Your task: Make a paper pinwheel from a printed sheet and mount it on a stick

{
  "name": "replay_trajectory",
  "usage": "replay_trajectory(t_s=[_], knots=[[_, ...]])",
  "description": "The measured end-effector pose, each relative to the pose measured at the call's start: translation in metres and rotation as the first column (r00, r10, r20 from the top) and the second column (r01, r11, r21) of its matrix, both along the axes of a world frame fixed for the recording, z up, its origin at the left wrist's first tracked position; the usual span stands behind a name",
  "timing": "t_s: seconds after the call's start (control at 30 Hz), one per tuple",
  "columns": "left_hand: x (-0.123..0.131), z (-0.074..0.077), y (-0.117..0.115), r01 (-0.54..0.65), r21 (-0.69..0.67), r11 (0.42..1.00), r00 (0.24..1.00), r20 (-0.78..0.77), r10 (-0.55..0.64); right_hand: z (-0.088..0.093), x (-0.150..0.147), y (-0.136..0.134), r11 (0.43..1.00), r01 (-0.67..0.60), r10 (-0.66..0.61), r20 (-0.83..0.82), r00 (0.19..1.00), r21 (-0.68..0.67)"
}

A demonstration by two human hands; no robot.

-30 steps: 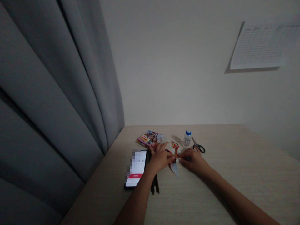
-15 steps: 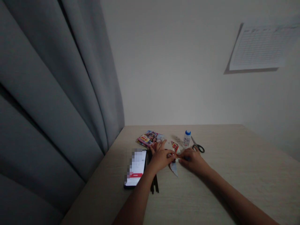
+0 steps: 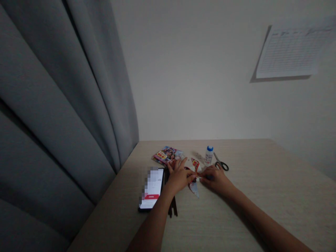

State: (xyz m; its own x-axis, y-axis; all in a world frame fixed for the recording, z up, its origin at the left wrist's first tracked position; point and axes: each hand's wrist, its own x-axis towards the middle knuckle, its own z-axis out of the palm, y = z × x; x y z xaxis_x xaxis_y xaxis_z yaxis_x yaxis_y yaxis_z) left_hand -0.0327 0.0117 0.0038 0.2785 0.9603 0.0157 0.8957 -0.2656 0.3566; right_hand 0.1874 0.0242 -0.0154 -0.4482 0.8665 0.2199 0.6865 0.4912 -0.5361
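- Hardly anything has moved since the frame half a second ago: both hands keep to the same spot, and the whole view has shifted only very slightly.
- Between the person's hands, low over the desk (image 3: 225, 224), is the folded paper (image 3: 194, 188), a colourful piece with pointed blades; one blade shows red and yellow print, another points toward the person.
- On its left side, the left hand (image 3: 179, 177) has thumb and forefinger narrowed on the paper near its middle, while the other fingers fan out above, reaching toward the printed leaflets (image 3: 169, 154).
- Opposite it, the right hand (image 3: 215, 177) pinches the paper at the middle, thumb and forefinger nearly together; the exact grip is too small and dark to make out.
- Left of the left forearm lies the phone (image 3: 152, 189), its screen lit and partly pixelated.
- Dark flat strips (image 3: 172, 208) lie beside the phone, partly hidden under the left hand and forearm.
- Behind the right hand stands the bottle (image 3: 208, 156), upright, with a blue cap.
- Just right of the bottle rest the scissors (image 3: 218, 161), their black handles close to the right hand.
- At far left hangs a grey curtain (image 3: 86, 87); a lined sheet (image 3: 291, 52) is fixed to the wall (image 3: 196, 70) at upper right.
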Motion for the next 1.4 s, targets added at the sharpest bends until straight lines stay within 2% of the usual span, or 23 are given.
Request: replay_trajectory(t_s=[0.33,0.63,0.77,0.93,1.2,1.4], knots=[[0.004,-0.001,-0.004,-0.007,0.057,0.998,1.000,0.030,0.006,0.000,0.001,0.000,0.999,-0.009,0.009,0.005,1.000,0.039],[0.002,0.000,-0.003,-0.023,0.055,0.998,0.994,0.106,0.017,0.003,0.006,0.001,0.997,-0.082,0.082,0.012,0.997,0.006],[0.001,-0.001,-0.003,-0.001,0.066,0.998,0.996,0.091,-0.005,0.003,0.007,0.001,0.996,-0.087,0.087,0.009,0.996,0.009],[-0.001,-0.002,-0.003,0.040,0.043,0.998,0.998,0.039,-0.042,0.006,0.006,0.000,0.996,-0.093,0.093,0.021,0.995,0.002],[-0.003,0.008,-0.005,0.038,-0.064,0.997,0.999,0.003,-0.038,0.005,0.008,0.001,0.995,-0.097,0.098,0.033,0.995,-0.010],[-0.002,0.007,-0.005,0.040,-0.059,0.997,0.999,0.001,-0.040,0.005,0.008,0.002,0.995,-0.096,0.096,0.043,0.994,-0.004]])
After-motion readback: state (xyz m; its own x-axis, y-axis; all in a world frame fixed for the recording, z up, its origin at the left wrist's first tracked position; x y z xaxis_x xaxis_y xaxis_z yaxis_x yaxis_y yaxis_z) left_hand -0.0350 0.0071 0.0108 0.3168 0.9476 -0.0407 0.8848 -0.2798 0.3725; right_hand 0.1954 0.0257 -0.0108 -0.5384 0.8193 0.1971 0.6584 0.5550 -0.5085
